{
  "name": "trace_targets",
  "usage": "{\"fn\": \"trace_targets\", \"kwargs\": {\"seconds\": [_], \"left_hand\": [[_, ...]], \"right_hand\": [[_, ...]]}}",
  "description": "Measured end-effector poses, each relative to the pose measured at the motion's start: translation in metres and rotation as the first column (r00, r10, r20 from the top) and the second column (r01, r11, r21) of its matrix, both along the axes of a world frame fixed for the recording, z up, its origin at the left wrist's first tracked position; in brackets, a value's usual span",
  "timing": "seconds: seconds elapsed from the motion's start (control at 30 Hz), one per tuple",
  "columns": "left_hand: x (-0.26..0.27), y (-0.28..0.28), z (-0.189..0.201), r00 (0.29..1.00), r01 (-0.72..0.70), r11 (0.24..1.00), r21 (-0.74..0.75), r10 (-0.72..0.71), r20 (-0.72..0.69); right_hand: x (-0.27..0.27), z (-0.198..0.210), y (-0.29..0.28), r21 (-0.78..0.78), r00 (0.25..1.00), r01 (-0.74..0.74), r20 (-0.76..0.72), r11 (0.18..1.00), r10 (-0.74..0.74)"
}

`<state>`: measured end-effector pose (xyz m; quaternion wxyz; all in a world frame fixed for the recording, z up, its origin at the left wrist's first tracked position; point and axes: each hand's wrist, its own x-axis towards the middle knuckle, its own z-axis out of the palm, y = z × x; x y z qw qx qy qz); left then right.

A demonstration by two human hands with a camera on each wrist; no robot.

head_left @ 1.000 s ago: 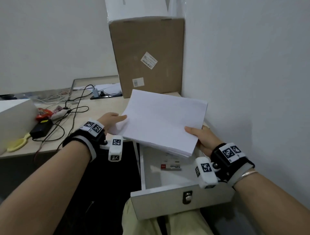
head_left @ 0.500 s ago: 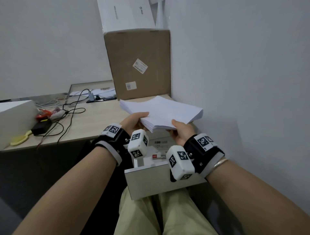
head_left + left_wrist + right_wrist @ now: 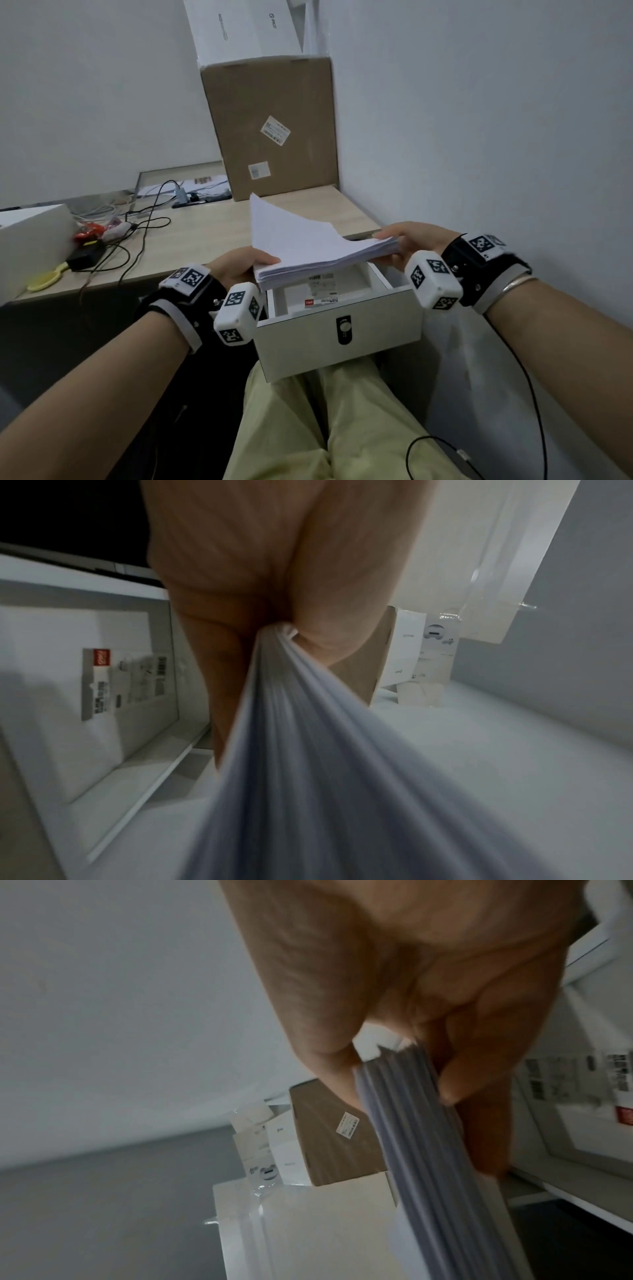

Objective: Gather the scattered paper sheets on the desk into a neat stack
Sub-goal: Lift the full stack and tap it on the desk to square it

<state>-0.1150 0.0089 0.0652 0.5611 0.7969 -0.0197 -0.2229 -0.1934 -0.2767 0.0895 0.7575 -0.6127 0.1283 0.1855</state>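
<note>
The left hand (image 3: 239,265) was closed on the near left corner of the paper stack (image 3: 308,246), thumb on top and fingers underneath; the left wrist view showed that corner pinched tight between thumb and fingers (image 3: 219,669). The right hand (image 3: 416,241) gripped the stack's right edge the same way, its thumb lying across the top sheet and its curled fingers (image 3: 479,1069) pressing the underside. The stack, one thick bundle of white sheets, was held in the air just above the open white drawer (image 3: 339,339), clear of the drawer's floor. Its edges were roughly aligned, though the far left corner of the top sheets curled upward and the layers fanned slightly along the near edge. Inside the drawer, beneath the stack, lay one flat white package with a red label (image 3: 320,298). Beyond the drawer stood one desk (image 3: 205,236), and on it, behind the stack, one brown cardboard box (image 3: 270,126) with one white box (image 3: 243,31) on top.
</note>
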Motion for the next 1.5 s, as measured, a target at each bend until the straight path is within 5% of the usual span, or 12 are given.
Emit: {"fn": "trace_targets", "kwargs": {"seconds": [0.2,0.4,0.67,0.83,1.0,1.13,1.33,1.5], "left_hand": [[-0.01,0.012,-0.032,0.976,0.11,0.994,-0.027,-0.113,-0.187],[-0.006,0.004,-0.057,0.961,0.066,0.996,0.06,-0.048,-0.272],[0.01,-0.011,-0.068,0.941,-0.013,1.0,-0.007,0.01,-0.337],[0.033,-0.015,-0.064,0.942,-0.047,0.993,0.108,0.08,-0.327],[0.059,-0.013,-0.077,0.92,-0.102,0.99,0.094,0.13,-0.371],[0.079,-0.014,-0.085,0.898,-0.159,0.98,0.122,0.195,-0.394],[0.101,-0.021,-0.098,0.872,-0.173,0.97,0.172,0.232,-0.431],[0.115,-0.022,-0.102,0.888,-0.099,0.955,0.28,0.211,-0.408]], "right_hand": [[-0.006,-0.004,-0.003,-0.322,0.951,-0.307,-0.144,0.895,0.275],[0.025,-0.038,-0.005,-0.41,0.949,-0.309,-0.199,0.858,0.247],[0.082,-0.089,-0.023,-0.491,0.97,-0.24,-0.153,0.837,0.189],[0.17,-0.152,-0.055,-0.503,0.948,-0.317,-0.146,0.804,0.283],[0.146,-0.119,-0.021,-0.506,0.961,-0.275,-0.126,0.817,0.245],[0.177,-0.129,-0.026,-0.468,0.913,-0.401,-0.133,0.788,0.386],[0.178,-0.123,-0.018,-0.422,0.926,-0.376,-0.127,0.825,0.357],[0.19,-0.131,-0.015,-0.51,0.929,-0.368,-0.175,0.778,0.325]]}}
